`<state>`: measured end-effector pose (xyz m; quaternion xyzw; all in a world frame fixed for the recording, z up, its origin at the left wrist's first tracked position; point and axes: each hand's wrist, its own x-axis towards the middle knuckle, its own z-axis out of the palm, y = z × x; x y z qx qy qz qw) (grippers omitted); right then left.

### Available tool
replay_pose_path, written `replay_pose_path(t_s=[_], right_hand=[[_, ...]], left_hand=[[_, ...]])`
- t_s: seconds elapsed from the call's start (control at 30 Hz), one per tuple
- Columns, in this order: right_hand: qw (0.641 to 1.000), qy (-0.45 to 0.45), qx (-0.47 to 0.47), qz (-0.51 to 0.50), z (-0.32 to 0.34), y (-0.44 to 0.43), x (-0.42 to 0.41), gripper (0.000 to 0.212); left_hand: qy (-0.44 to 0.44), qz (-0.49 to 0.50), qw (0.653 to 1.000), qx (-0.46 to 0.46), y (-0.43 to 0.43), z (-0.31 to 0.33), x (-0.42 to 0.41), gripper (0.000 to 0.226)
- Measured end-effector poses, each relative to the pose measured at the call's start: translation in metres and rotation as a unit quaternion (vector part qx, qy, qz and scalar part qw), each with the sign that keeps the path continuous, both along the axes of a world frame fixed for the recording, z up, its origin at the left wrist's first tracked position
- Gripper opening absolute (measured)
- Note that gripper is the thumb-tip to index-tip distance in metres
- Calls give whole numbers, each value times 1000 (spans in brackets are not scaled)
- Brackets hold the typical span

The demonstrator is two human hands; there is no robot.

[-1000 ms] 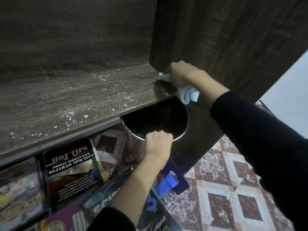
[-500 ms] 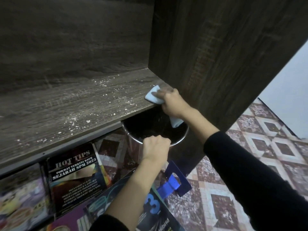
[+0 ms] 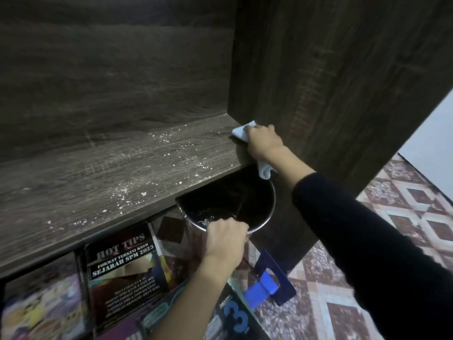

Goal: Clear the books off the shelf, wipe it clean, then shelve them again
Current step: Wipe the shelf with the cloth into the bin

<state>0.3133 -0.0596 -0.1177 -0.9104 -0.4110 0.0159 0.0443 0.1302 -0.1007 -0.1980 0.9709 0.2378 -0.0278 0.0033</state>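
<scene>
Shelf cleared, wiping barely begun.
Right hand (image 3: 264, 141) fingers press cloth (image 3: 241, 131) at shelf's (image 3: 98, 180) right corner; left hand (image 3: 225, 239) grips pot (image 3: 268, 204) rim; crumbs (image 3: 171, 143) remain, books (image 3: 122, 263) unshelved.

Right arm covering: long black fabric sleeve (image 3: 367, 241), plain, ending at the wrist.
Left arm covering: black sleeve edge, 6 o'clock.
Right hand (image 3: 263, 143): bare.
Left hand (image 3: 224, 239): bare.

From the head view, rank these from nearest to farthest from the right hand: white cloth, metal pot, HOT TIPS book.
1. White cloth: under the right hand, at the shelf's right end.
2. Metal pot: just below the shelf edge, gripped by the left hand.
3. HOT TIPS book: lower left.
</scene>
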Motion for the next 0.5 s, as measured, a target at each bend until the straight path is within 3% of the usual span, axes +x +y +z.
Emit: replay_pose_path(t_s=[0.5], right_hand=[[999,-12,-1,-37,-12,96,14,47]], left_hand=[[27,-21,999,-18,12,-3,-6,28]])
